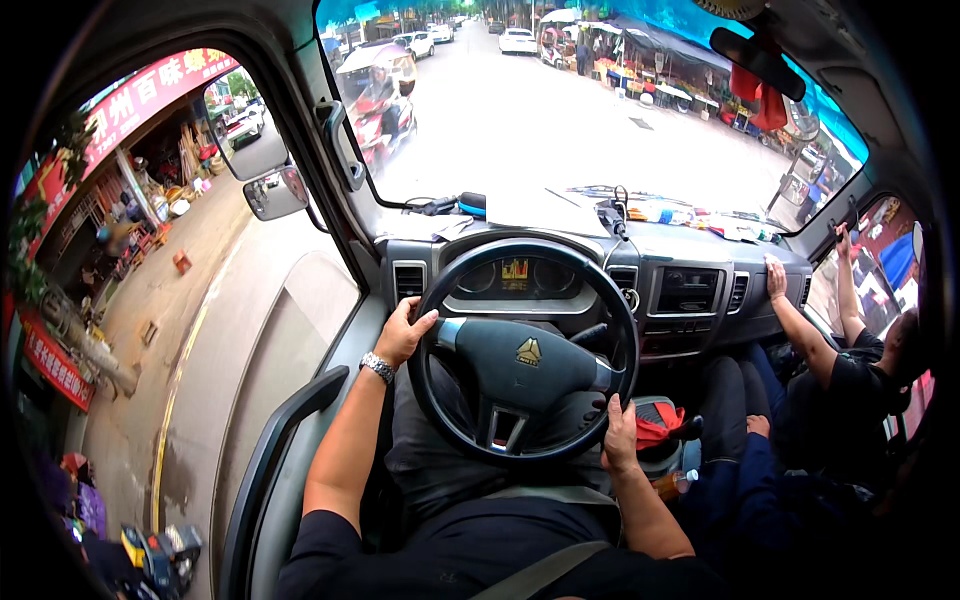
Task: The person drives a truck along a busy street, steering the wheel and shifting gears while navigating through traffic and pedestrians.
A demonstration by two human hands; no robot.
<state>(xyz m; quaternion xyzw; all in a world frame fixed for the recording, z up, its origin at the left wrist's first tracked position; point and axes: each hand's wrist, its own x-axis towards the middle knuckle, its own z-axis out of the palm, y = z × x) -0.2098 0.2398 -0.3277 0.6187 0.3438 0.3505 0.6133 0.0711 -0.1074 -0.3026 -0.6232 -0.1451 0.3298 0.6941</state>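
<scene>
I am seated at a large black steering wheel (pixel 527 254) in a vehicle cab, a seat belt across my body. My left hand (pixel 403 327) is wrapped round the wheel's left rim, a metal watch on that wrist. My right hand (pixel 618 430) grips the lower right of the rim. The instrument panel (pixel 513 276) shows through the wheel. Just right of my right hand are a red cloth (pixel 655 428), a dark lever (pixel 688 429) and a plastic bottle (pixel 672 485).
Passengers (pixel 840 390) sit at my right, one hand on the dashboard, another on a grab handle. Through the windscreen a scooter rider (pixel 385 100) is at front left, with cars (pixel 517 42) and stalls (pixel 665 70) beyond. A mirror (pixel 275 193) and shopfronts are at left.
</scene>
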